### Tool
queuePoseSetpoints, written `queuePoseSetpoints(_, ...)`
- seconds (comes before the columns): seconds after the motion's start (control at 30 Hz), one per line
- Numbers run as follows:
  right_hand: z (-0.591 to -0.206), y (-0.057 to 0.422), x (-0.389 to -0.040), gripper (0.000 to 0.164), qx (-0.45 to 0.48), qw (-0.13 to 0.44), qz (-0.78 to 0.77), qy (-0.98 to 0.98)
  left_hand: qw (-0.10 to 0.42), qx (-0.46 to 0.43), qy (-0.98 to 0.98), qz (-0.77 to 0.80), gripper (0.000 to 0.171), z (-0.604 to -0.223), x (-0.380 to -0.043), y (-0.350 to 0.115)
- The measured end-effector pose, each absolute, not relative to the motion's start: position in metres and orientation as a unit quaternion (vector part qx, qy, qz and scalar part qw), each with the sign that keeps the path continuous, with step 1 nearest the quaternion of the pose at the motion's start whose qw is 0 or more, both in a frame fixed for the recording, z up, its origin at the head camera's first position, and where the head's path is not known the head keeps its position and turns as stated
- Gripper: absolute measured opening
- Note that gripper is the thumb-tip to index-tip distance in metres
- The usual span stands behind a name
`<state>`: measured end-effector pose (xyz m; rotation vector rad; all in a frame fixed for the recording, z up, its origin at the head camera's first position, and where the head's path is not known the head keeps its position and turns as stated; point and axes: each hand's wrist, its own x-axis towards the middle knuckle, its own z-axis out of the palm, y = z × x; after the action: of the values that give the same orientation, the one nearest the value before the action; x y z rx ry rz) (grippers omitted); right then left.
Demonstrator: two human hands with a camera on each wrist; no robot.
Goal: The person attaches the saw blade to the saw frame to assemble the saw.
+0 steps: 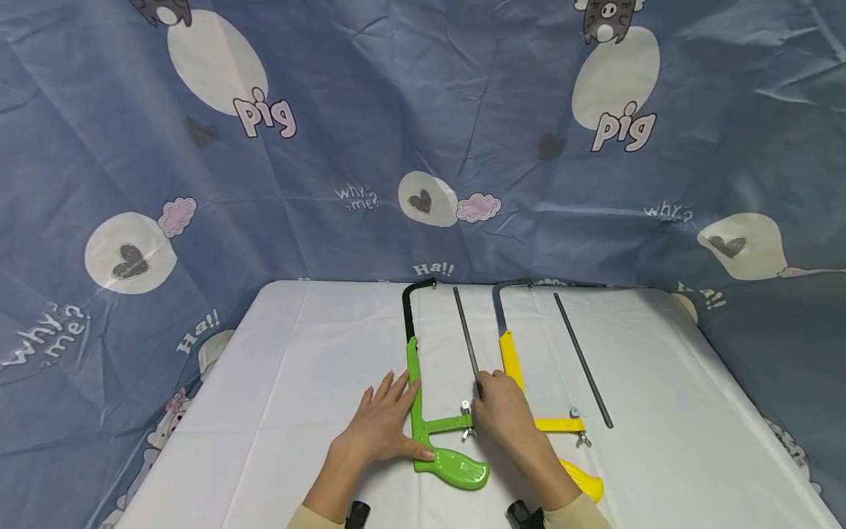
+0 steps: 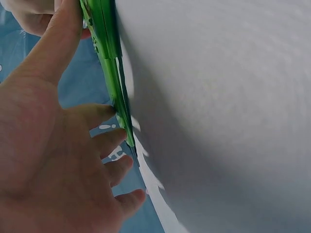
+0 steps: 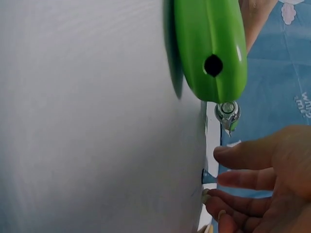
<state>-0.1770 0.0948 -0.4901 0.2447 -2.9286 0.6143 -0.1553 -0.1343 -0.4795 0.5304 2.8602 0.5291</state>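
A green-handled hacksaw frame (image 1: 456, 468) lies on the white cloth. My left hand (image 1: 380, 426) has its fingers spread against the green bar, with the thumb on the handle; the left wrist view shows those fingertips along the green edge (image 2: 108, 58). To the right, my right hand (image 1: 505, 411) holds the near end of a thin dark saw blade (image 1: 467, 330) in bent fingers. The right wrist view shows the thumb and index finger (image 3: 248, 179) a little apart, with the blade's end unclear. A yellow hacksaw frame (image 1: 511, 360) lies partly under the right hand and forearm.
A second dark blade (image 1: 584, 360) lies right of the yellow frame. Wing nuts hang on both frames, one on the green arm (image 1: 469, 432) and one on the yellow arm (image 1: 584, 439). White cloth covers the table (image 1: 297, 367); a blue printed sheet (image 1: 330, 147) rises behind it.
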Motion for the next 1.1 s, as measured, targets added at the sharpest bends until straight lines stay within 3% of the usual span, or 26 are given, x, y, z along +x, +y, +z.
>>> queuePoseSetpoints(0.23, -0.4894, 0.0925, -0.1757, 0.022, 0.075, 0.056, 0.206, -0.974, 0.095, 0.183, 0.963, 0.176, 0.124, -0.4795, -0.1545, -0.1325)
queuePoseSetpoints(0.73, -0.4892, 0.0888, -0.1742, 0.022, 0.063, 0.082, 0.178, -0.979, 0.09, 0.195, 0.962, 0.166, 0.121, -0.4767, -0.1545, -0.1271)
queuePoseSetpoints(1.1, -0.4876, 0.0861, -0.1743, 0.02, 0.051, 0.067, 0.183, -0.979, 0.096, 0.189, 0.963, 0.167, 0.131, -0.4793, -0.1549, -0.1284)
